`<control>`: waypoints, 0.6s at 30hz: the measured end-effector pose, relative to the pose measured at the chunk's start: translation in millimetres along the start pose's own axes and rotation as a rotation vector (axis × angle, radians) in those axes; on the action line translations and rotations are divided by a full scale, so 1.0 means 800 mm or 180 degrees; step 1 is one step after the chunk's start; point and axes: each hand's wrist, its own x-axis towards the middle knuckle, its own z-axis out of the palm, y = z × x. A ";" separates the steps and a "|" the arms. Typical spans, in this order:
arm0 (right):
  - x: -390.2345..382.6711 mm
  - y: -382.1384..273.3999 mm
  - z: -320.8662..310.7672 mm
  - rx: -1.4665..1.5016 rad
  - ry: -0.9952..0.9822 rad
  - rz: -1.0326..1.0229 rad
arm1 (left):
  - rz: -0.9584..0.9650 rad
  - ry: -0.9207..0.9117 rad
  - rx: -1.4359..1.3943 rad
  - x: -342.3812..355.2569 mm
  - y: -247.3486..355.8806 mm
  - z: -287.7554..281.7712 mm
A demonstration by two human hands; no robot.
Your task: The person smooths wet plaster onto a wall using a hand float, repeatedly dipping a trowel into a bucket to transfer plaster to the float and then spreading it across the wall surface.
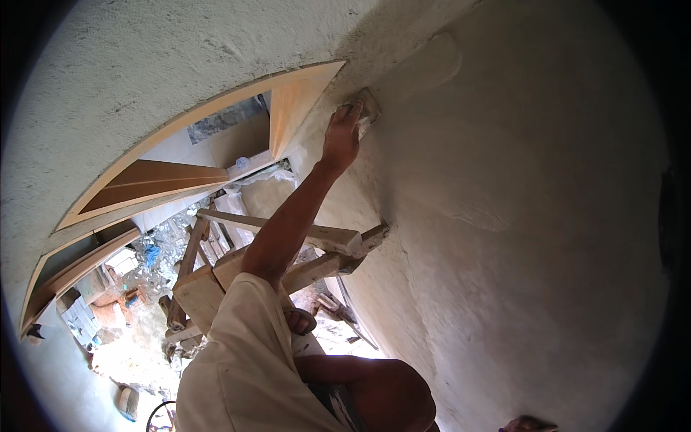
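Note:
High in the middle, my left hand grips a flat, plaster-smeared hand float, held at the upper corner where the smooth grey plastered wall meets the rougher band around the wood-lined opening. My left forearm crosses above a wooden scaffold. At the bottom right edge, my right hand shows only in small part beside the wall; its fingers and anything in them are too cut off to make out. My bare bent knee fills the bottom middle.
The timber scaffold with rough boards stands under me, against the wall. Further down at the left are a second wood-lined opening, scattered rubble, a blue crumpled item and a bucket-like container in bright light.

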 end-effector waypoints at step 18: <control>-0.005 -0.001 0.002 0.0061 -0.0059 0.0135 | 0.0578 0.0243 -0.0173 0.015 0.186 -0.105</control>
